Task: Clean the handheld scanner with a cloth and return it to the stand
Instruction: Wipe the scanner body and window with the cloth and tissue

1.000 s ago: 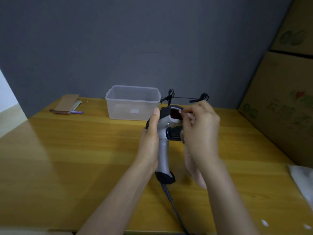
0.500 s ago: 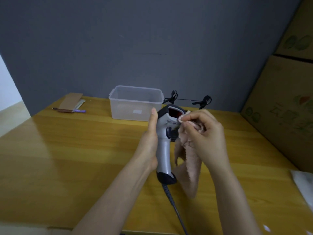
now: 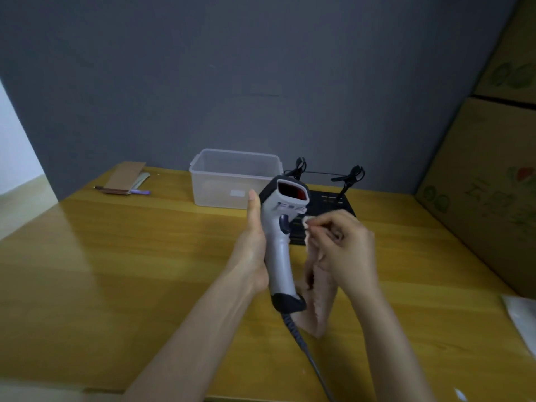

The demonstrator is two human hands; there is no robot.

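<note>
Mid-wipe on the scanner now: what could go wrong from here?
1. The left hand holds the scanner upright from one side only; a firm wipe by the right hand might tip it.
2. The cloth hangs beside the cable and could snag.
3. The stand sits close behind; a careless return might knock it.

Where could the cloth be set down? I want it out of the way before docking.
Bare table lies left of the left hand, in front of the clear bin, and on the near right before the white bag. Behind the scanner it is crowded: bin, black stand.
</note>
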